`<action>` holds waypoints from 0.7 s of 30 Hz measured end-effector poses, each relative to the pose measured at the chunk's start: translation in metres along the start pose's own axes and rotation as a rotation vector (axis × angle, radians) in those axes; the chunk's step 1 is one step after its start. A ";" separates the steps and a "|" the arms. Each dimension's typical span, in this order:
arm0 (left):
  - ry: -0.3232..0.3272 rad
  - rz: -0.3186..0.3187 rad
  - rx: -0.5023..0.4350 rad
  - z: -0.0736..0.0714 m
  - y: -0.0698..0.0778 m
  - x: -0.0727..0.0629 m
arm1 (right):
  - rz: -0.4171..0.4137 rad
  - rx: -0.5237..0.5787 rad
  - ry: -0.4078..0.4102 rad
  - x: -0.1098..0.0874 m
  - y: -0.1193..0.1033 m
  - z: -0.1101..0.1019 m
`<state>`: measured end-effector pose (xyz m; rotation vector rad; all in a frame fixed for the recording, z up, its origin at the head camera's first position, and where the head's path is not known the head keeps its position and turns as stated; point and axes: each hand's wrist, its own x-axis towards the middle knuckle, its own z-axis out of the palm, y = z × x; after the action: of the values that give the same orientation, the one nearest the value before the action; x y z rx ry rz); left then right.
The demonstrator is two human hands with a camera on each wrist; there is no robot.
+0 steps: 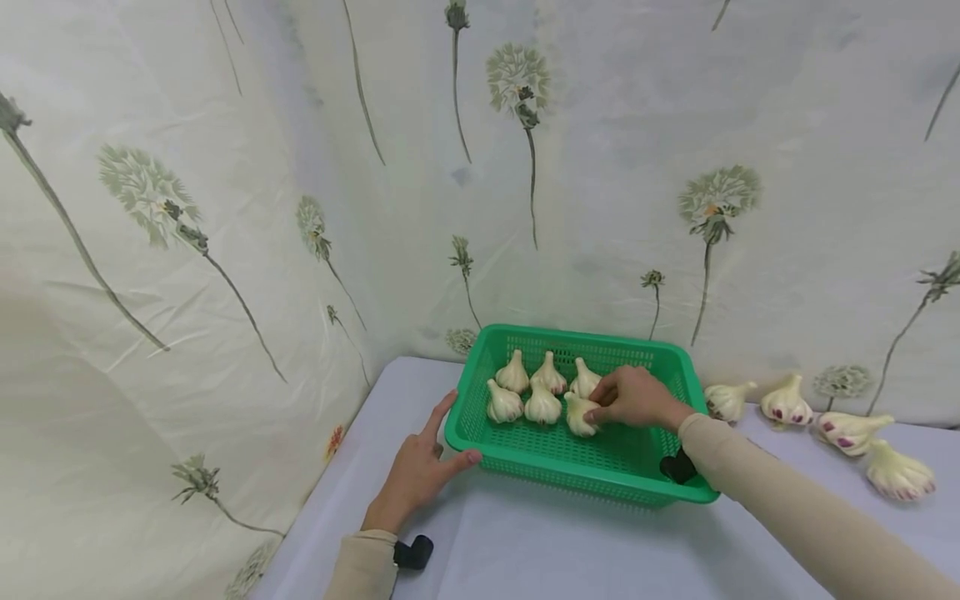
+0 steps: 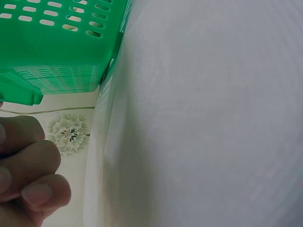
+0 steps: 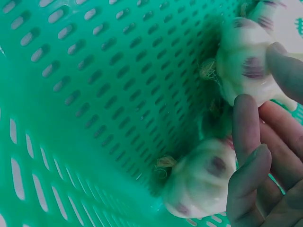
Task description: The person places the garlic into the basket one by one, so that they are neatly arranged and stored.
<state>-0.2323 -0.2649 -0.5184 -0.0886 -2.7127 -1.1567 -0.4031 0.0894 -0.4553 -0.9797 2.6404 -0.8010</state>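
A green plastic basket with perforated walls stands on the table. Inside, several garlic bulbs stand in two rows on its left side, among them a front-left bulb and a back bulb. My right hand reaches into the basket and holds the right-hand garlic bulb of the front row between thumb and fingers. Purple-streaked skin shows on that bulb in the right wrist view. At the basket's front left corner, my left hand touches the rim with spread, straight index finger and thumb; its other fingers are curled.
Several more garlic bulbs lie on the table right of the basket, including one near the back and one farther forward. A pale cloth covers the table. A flower-printed curtain hangs close behind the basket and along the left.
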 end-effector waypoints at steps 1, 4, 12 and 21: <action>0.003 0.001 0.000 0.000 0.001 0.000 | 0.003 -0.003 0.003 0.000 0.000 0.000; 0.009 0.007 0.000 -0.001 0.002 0.000 | -0.002 -0.015 0.006 0.000 0.000 -0.001; 0.004 0.004 0.002 -0.001 0.003 0.000 | -0.005 -0.034 0.001 -0.002 0.000 -0.001; -0.002 -0.001 -0.006 0.000 0.002 0.000 | -0.029 -0.071 0.010 -0.006 -0.002 0.000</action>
<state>-0.2319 -0.2640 -0.5170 -0.0891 -2.7119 -1.1660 -0.3979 0.0918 -0.4538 -1.0365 2.6859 -0.7244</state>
